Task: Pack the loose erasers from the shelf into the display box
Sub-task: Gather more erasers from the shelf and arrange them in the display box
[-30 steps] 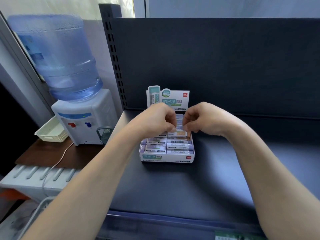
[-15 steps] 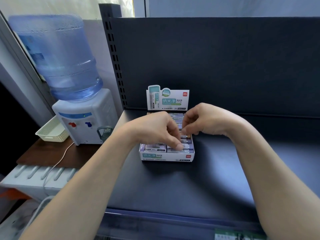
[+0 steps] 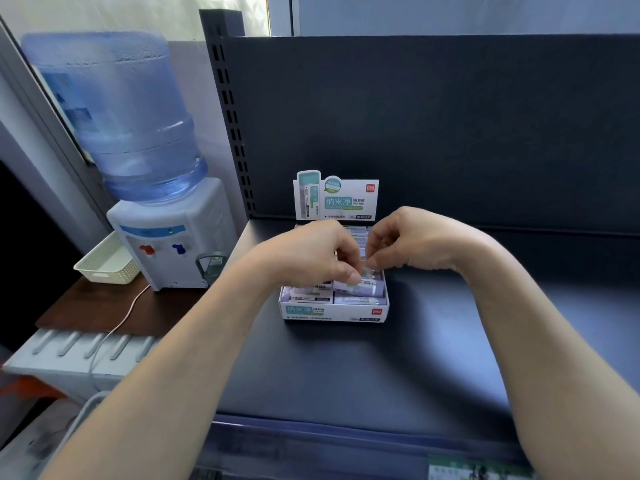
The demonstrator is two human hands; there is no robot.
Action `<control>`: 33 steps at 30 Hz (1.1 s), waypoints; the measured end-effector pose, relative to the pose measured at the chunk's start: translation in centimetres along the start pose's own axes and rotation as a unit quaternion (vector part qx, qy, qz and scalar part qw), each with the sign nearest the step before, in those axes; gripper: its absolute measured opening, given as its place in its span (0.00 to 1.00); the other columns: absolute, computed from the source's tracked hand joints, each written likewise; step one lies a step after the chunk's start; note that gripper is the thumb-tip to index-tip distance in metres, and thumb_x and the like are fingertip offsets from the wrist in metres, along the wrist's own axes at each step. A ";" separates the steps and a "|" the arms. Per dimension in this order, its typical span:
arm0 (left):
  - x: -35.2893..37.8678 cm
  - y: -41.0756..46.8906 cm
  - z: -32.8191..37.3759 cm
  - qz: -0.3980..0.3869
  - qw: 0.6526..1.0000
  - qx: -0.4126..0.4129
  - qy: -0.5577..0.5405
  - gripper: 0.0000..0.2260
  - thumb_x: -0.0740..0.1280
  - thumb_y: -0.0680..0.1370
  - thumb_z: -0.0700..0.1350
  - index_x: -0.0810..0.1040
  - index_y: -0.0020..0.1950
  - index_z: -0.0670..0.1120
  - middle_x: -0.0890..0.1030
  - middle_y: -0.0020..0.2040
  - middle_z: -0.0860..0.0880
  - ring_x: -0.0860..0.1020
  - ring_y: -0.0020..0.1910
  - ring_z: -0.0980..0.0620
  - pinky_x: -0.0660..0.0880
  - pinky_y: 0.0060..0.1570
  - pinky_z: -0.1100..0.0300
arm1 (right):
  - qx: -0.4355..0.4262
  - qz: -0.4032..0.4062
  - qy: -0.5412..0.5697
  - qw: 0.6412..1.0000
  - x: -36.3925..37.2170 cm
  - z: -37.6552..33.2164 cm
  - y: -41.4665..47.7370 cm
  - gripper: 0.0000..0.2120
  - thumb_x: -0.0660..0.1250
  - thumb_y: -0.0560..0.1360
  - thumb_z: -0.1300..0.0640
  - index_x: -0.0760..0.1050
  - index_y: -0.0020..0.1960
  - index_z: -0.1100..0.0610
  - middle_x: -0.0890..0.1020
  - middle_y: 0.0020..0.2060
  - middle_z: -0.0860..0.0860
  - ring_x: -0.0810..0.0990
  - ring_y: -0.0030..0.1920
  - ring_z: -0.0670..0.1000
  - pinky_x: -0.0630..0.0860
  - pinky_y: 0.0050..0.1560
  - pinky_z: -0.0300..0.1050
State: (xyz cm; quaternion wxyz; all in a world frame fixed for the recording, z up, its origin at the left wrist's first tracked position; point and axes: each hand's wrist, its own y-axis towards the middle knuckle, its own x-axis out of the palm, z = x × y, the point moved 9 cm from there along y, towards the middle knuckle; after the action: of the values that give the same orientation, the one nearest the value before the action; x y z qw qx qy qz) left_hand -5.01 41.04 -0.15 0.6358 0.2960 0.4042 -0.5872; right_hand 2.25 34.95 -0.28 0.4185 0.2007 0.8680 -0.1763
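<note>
**ITEM: display box w/ erasers, 2 hands working over it**

Display box (image 3: 334,311), white w/ teal print, is sitting on the dark shelf (image 3: 346,368), mid-depth, nearer the back. Its header card (image 3: 336,199) is standing upright at the rear. Packed erasers (image 3: 306,293), lavender sleeves, are lying flat in 2 columns inside and are filling the front rows.

One eraser (image 3: 370,273), barcode side up, is lying on top of the right col. The left hand (image 3: 308,258) is hovering over the box w/ fingers curled and is pinching this eraser at its near-left edge. The right hand (image 3: 415,242) is meeting it from the other side, fingers curled and bunched together, tips just at the eraser's far edge; grip or mere touch, cannot tell.

Surroundings: dark back panel (image 3: 450,126) is rising behind the shelf, slotted upright (image 3: 228,116) at its left edge. Left of the shelf a water dispenser (image 3: 173,244) is carrying a blue bottle (image 3: 117,116) on a wooden top (image 3: 86,310). A cream basket (image 3: 107,263) is sitting just beside the dispenser, and a pale cord (image 3: 117,327) is trailing down.
</note>
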 end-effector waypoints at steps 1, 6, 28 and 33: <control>0.0 0.0 -0.1 0.004 1.000 -0.004 -0.007 0.02 0.71 0.74 0.46 0.83 0.44 0.48 0.80 0.37 0.54 0.73 0.35 0.60 0.71 0.38 0.63 | 0.000 -0.004 0.013 1.000 0.0 -0.1 -0.1 0.05 0.73 0.69 0.56 0.80 0.36 0.52 0.75 0.22 0.43 0.71 0.28 0.43 0.67 0.32 0.35; -0.5 0.0 -0.5 0.045 0.999 -0.014 -0.025 0.01 0.70 0.74 0.44 0.81 0.43 0.48 0.78 0.35 0.56 0.73 0.34 0.61 0.70 0.35 0.67 | 0.003 -0.060 -0.006 0.998 0.8 -0.6 -0.8 0.06 0.76 0.66 0.50 0.82 0.38 0.52 0.78 0.29 0.44 0.74 0.33 0.44 0.68 0.38 0.38; -0.3 -0.2 -0.7 0.057 0.997 -0.035 0.025 0.03 0.76 0.69 0.44 0.84 0.39 0.46 0.83 0.38 0.51 0.80 0.38 0.53 0.76 0.39 0.61 | 0.004 0.040 0.128 0.991 -2.5 1.3 -0.3 0.07 0.71 0.69 0.65 0.77 0.36 0.56 0.79 0.26 0.46 0.75 0.26 0.41 0.69 0.32 0.38; -0.7 -0.4 -1.1 0.036 0.999 -0.037 -0.004 0.05 0.70 0.74 0.46 0.83 0.42 0.45 0.81 0.37 0.52 0.76 0.35 0.57 0.73 0.36 0.64 | 0.009 0.057 0.151 0.987 -2.8 1.7 -0.1 0.08 0.69 0.71 0.66 0.76 0.36 0.56 0.79 0.25 0.46 0.75 0.28 0.43 0.69 0.32 0.39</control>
State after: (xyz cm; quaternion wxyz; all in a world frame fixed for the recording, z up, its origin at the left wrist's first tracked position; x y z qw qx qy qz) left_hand -5.54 42.29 -0.04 0.6685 0.2845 0.4121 -0.5498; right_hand 4.88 33.50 0.99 0.2901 0.2779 0.9068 -0.1279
